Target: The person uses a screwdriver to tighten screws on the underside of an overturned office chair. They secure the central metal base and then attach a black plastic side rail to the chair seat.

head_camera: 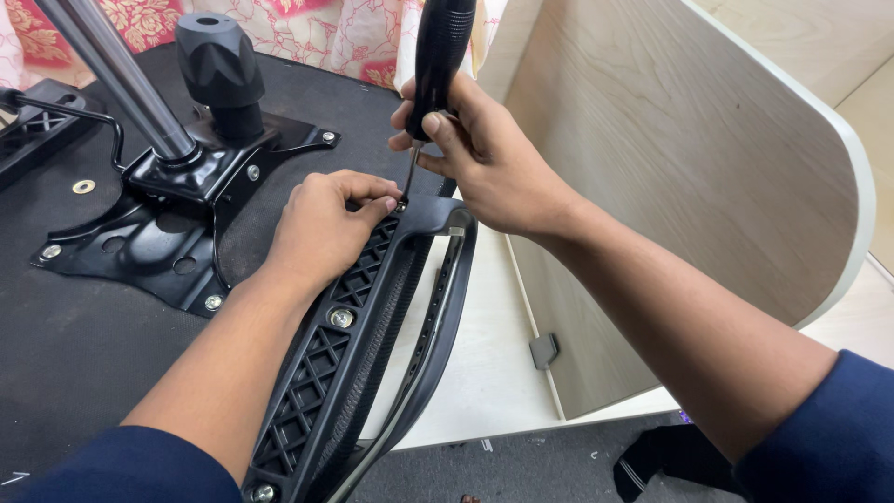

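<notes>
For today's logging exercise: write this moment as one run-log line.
right hand: holds screwdriver | tip: at armrest screw | left hand: steadies armrest

The setting appeared to be a home: a floral bedsheet [307,37] lay beside an overturned office chair seat [74,354] and a light wooden panel [689,158].
</notes>
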